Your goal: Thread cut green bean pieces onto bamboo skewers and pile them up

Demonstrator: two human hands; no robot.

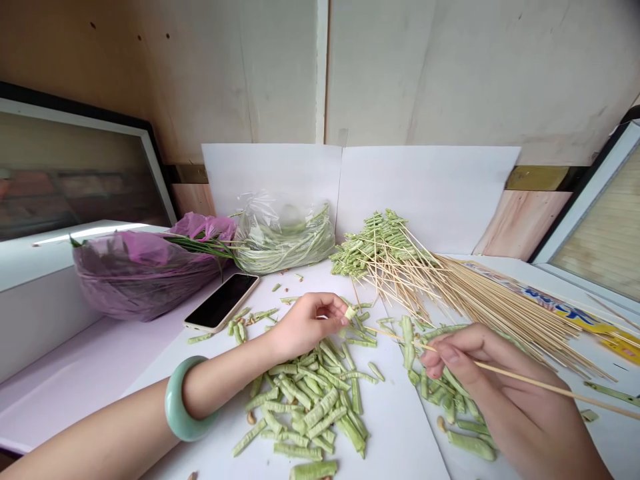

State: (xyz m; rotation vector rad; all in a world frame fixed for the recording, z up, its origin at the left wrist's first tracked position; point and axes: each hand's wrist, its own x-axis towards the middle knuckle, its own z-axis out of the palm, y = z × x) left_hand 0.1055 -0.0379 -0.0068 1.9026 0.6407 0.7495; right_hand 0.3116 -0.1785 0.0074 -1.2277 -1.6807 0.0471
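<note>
Partway along, it seems: filled bean skewers (375,237) lie heaped at the back of the desk (120,347), while loose bean pieces (310,407), bare sticks (510,307) and bagged whole beans (285,250) remain. The left hand (313,320) pinches one bean piece (351,312); the right hand (515,410) grips a stick (590,398) aimed at it. Whether a second piece (408,337) is threaded is hard to tell.

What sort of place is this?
Probably an indoor food-prep spot: cut pale-green bean pieces, thin straw-coloured wooden skewers, and a clear plastic bag of long green beans.
</note>
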